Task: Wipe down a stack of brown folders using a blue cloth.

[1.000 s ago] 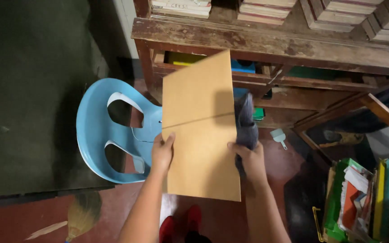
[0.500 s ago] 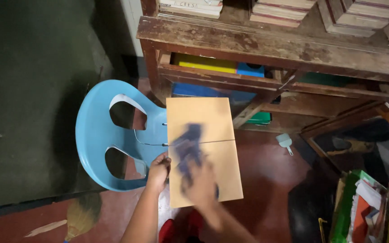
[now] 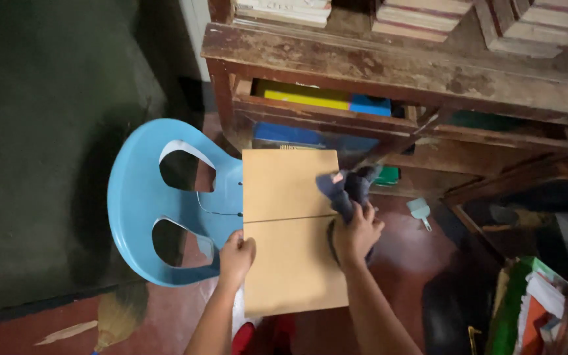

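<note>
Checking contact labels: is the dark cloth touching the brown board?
Touching. The head view shows the right hand pressing the dark cloth flat on the brown board, no gap visible.

Cluttered home storeroom: worn wooden shelf (image 3: 389, 66), stacked books (image 3: 422, 16), plastic chair (image 3: 139, 204)

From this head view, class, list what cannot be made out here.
- Left hand fingers: hidden behind the brown board.
- Board's underside: faces away.
- Dark cloth: partly bunched inside the right hand.
- Blue chair seat and legs: covered by the board.
- Shelf books: too dim.
</note>
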